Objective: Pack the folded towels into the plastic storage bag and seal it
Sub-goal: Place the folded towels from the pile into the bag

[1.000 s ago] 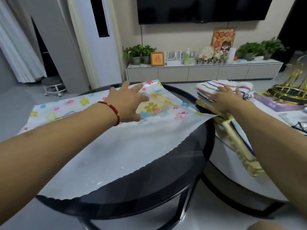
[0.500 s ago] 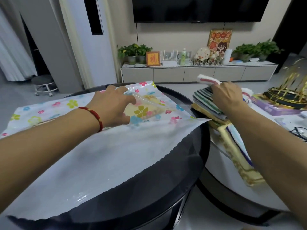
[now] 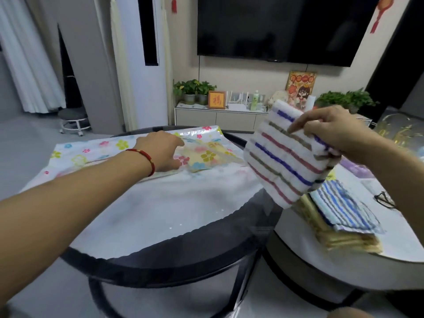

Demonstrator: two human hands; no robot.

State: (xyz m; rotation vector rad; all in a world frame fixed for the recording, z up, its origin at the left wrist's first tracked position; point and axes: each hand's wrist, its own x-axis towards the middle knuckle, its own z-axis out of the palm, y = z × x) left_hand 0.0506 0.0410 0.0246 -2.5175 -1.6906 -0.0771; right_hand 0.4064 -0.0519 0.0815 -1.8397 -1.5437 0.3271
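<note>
A large flower-printed plastic storage bag [image 3: 146, 203] lies flat across the round black glass table [image 3: 206, 251]. A yellow folded towel [image 3: 206, 157] shows through the bag near its far end. My left hand [image 3: 161, 152] holds the bag's upper layer there, fingers tucked at the opening. My right hand [image 3: 332, 131] grips a white folded towel with red, blue and brown stripes [image 3: 284, 159] and holds it in the air beside the bag's right edge. More folded towels [image 3: 339, 216] are stacked on the white table at the right.
A lower white round table [image 3: 390, 249] stands to the right, with glasses [image 3: 385, 199] and a gold ornament [image 3: 399, 131] on it. A TV cabinet [image 3: 218, 117] with plants stands behind, and a small stool [image 3: 73, 120] at the far left.
My right hand has lifted the striped towel off the stack and carried it left, toward the bag. My left hand stays at the bag's opening. The camera has tilted up.
</note>
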